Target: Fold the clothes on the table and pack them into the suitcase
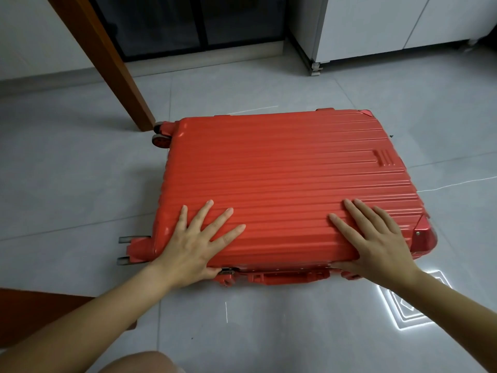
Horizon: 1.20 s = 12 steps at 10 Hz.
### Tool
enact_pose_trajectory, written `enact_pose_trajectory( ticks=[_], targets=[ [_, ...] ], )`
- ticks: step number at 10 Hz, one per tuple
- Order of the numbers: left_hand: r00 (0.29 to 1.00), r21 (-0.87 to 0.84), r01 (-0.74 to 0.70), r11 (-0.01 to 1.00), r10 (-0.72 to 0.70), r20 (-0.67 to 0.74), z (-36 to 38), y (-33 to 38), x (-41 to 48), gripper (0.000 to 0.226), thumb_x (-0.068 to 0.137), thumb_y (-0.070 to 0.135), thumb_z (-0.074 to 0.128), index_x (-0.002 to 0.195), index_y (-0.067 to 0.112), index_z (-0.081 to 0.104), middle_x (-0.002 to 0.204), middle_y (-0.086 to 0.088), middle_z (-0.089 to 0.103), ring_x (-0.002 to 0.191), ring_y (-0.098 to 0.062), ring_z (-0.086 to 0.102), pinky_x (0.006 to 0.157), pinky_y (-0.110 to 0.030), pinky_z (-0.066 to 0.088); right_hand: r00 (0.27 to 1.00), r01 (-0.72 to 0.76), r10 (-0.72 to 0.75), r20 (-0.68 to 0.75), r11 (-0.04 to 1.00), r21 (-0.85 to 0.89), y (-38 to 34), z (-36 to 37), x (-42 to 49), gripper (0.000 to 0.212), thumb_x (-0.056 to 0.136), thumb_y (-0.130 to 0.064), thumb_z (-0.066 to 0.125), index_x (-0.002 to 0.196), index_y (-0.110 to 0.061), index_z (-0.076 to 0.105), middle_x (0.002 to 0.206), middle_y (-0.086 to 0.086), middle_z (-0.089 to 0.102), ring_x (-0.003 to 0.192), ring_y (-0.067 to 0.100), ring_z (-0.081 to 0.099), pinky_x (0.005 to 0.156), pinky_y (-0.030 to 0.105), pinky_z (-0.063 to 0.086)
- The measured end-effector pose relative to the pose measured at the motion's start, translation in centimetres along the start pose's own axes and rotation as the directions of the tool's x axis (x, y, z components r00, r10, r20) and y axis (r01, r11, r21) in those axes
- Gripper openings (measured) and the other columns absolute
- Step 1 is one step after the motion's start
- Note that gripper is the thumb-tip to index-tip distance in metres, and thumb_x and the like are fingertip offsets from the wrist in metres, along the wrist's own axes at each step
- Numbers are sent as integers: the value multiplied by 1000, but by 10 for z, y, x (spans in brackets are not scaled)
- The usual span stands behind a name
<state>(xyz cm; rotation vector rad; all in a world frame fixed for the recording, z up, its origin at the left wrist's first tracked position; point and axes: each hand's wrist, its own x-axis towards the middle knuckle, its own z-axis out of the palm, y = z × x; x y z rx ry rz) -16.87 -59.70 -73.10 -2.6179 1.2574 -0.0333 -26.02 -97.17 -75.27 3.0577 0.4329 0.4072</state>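
Left grip [196, 243]: laid flat with the fingers spread wide and straight, palm on the near-left part of the lid, holding nothing; the thumb lies at the near edge.
Right grip [376, 238]: likewise flat and wide, palm on the near-right part of the lid, thumb down over the near rim.
Suitcase [282, 170]: lies flat on the floor with its lid down, long side running left to right, under both palms.
Shell: red hard plastic, glossy, moulded in long parallel ribs, with rounded corners.
Latch [228, 271]: small metal clasp on the near side, just beside the left thumb.
Handle [287, 278]: red moulded bar on the near side, between the two wrists.
Corner guard [422, 230]: shiny red riveted cap, near right.
Wheels [160, 140]: grey-rimmed pairs at the left end, far and near.
Floor [80, 184]: pale grey polished tiles, reflecting a bright square light pattern near right.
Wooden leg [118, 68]: brown, square-edged, slanting down to the far-left wheels, close against them.
Cabinet [390, 25]: white, smooth, far right.
Glass door [188, 22]: dark panes, far middle.
Knee [139, 363]: bare, at the near edge.
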Motion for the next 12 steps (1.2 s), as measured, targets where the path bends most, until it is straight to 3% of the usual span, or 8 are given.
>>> enact_pose_trajectory(
  ticks=[4, 6, 7, 8, 9, 10, 11, 12],
  targets=[
    [999, -56, -8, 998, 10, 33, 0, -11, -7, 125, 49, 69, 77, 151, 30, 15, 156, -6, 23, 142, -35, 23, 103, -65, 30, 986, 35, -33, 161, 999, -5, 6, -9, -3, 95, 70, -66, 54, 149, -21, 26, 152, 17, 30, 139, 35, 30, 112, 51, 24],
    [976, -86, 193, 977, -183, 118, 5, -26, -32, 127, 46, 69, 78, 151, 35, 15, 157, -9, 21, 141, -41, 20, 98, -69, 31, 950, -41, 63, 307, 996, -79, 50, -30, -18, 96, 68, -74, 37, 152, -30, 15, 154, 15, 27, 139, 36, 29, 110, 55, 24],
    [975, -97, 196, 976, -184, 122, 6, -28, -33, 123, 48, 69, 78, 150, 35, 18, 156, -8, 23, 141, -41, 20, 95, -70, 33, 948, -46, 65, 313, 997, -67, 48, -32, -17, 89, 77, -77, 35, 151, -31, 15, 153, 14, 29, 140, 37, 27, 108, 56, 26],
    [974, -130, 215, 968, -202, 107, 10, -25, -34, 120, 50, 67, 79, 150, 35, 20, 156, -9, 24, 142, -42, 19, 95, -72, 31, 944, -117, 128, 305, 992, -57, 35, -27, -19, 112, 54, -50, 84, 147, -25, 27, 153, 14, 29, 138, 39, 30, 106, 61, 28],
    [973, -137, 221, 966, -208, 101, 10, -22, -34, 122, 50, 66, 79, 150, 34, 18, 156, -9, 22, 142, -42, 18, 96, -72, 28, 936, -120, 130, 326, 991, -51, 35, -28, -21, 110, 56, -52, 84, 147, -24, 29, 155, 13, 26, 139, 40, 29, 108, 61, 25],
    [973, -138, 219, 966, -205, 107, 8, -24, -33, 120, 52, 69, 75, 151, 34, 17, 157, -9, 20, 142, -41, 18, 98, -71, 27, 923, -123, 109, 368, 992, 15, 36, -39, -16, 91, 76, -85, 30, 151, -35, 17, 157, 6, 19, 141, 35, 26, 112, 55, 22],
    [975, -156, 210, 965, -194, 112, 7, -25, -35, 108, 62, 77, 59, 151, 35, 13, 158, -6, 16, 144, -39, 14, 101, -69, 27, 958, -259, 176, 228, 872, 416, 34, -86, 6, 79, 71, -81, 43, 141, -48, 31, 151, -7, 34, 134, 14, 39, 108, 31, 33],
    [980, -201, 198, 959, -190, 61, 4, -29, -41, 88, 77, 77, 39, 151, 33, 17, 158, -3, 19, 145, -31, 14, 103, -62, 28, 948, -151, 302, -95, 696, 702, 34, -143, 34, 59, 76, -68, 57, 129, -45, 48, 133, -14, 54, 121, 3, 52, 103, 19, 38]
  ],
)
